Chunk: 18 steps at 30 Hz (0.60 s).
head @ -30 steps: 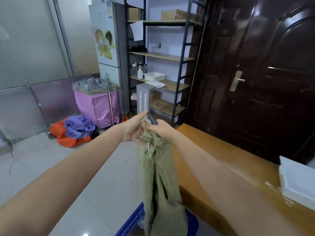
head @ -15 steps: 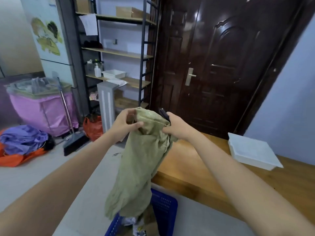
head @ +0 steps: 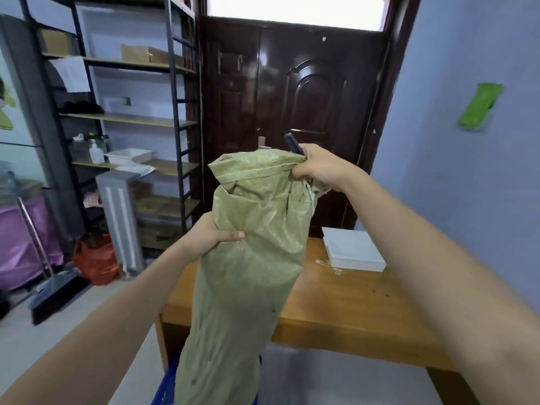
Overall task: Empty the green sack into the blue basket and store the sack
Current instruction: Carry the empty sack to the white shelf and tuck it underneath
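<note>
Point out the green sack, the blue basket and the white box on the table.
green sack (head: 248,273), head view, middle of its hanging body.
blue basket (head: 163,390), head view, visible left rim below the sack.
white box (head: 350,249), head view, flat top.

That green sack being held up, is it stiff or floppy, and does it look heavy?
Probably floppy: the green sack creases and bunches where the left hand and right hand grip it. Likely light: it hangs slack over the blue basket.
</note>
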{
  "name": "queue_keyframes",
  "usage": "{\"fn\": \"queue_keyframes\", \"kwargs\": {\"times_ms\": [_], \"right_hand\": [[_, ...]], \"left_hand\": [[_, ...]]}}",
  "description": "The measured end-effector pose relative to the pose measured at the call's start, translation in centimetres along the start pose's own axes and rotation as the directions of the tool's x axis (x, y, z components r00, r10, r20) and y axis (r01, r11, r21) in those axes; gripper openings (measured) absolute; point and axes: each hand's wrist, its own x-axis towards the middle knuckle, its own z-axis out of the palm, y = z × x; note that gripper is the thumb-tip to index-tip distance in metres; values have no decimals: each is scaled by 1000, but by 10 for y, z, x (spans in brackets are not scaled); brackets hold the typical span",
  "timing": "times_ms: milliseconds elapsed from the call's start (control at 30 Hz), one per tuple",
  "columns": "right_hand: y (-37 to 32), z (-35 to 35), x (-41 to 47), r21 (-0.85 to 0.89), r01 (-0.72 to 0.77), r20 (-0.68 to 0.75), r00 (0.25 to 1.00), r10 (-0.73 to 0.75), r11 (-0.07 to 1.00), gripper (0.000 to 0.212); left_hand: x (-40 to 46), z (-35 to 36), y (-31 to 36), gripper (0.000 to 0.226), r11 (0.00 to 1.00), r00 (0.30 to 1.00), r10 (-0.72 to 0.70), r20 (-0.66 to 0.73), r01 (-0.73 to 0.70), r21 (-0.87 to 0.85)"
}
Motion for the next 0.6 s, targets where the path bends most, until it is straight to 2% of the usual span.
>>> {"fn": "queue_keyframes", "kwargs": {"times_ms": [33, 67, 267, 367, 433, 500, 567, 600], "right_hand": [[5, -14, -11, -40, -45, 41, 998, 47, 998, 14], [11, -29, -22, -79, -75, 69, 994, 80, 994, 19], [18, -92, -114, -227, -109, 36, 992, 120, 968, 55], [17, -120, -167, -236, -172, -104, 983, 152, 956, 84], [23, -128, -188, -310, -259, -205, 958, 202, 915, 95], [26, -127, -203, -392, -345, -232, 934, 271, 853, 100], [33, -127, -219, -415, -412, -278, 906, 318, 811, 96], [36, -128, -228, -417, -444, -314, 889, 333, 793, 88]], "left_hand": [[3, 19, 2, 41, 1000, 1000, 2, -8, -2, -6], [6, 39, 6, 34, 1000, 1000, 1, -4, -1, -14], [17, 149, 18, 23, 990, 992, -16, 122, 33, -138], [22, 198, 25, 20, 984, 974, -29, 225, 68, -166], [21, 234, 32, 21, 988, 944, -10, 330, 60, -141], [17, 266, 39, 24, 992, 904, 20, 428, 35, -122], [9, 296, 47, 22, 994, 845, 54, 532, 7, -111], [4, 307, 51, 22, 995, 809, 69, 584, -12, -101]]}}
